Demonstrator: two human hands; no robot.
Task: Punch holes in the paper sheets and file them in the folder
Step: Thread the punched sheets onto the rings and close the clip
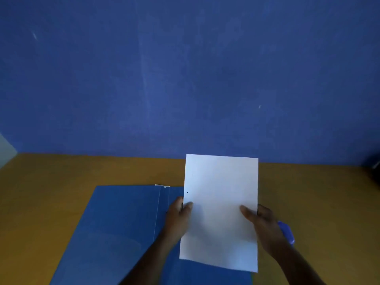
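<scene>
Both hands, left hand [178, 218] and right hand [262, 225], grip my white paper sheets [221, 210] by their side edges, long axis upright, above the open blue card folder [115, 229] lying leftward on the tabletop [51, 182].

Both hands are holding a white sheet of paper [221, 210] upright above the table [51, 182]. The left hand [178, 221] is pinching its left edge, thumb on the front; the right hand [264, 229] is pinching the right edge likewise. Just above the left thumb a small dark dot is showing. Behind the grip an open blue folder [115, 229] is lying flat. A blue object [287, 233], too blurred to identify, is peeking out beside the right hand.
</scene>
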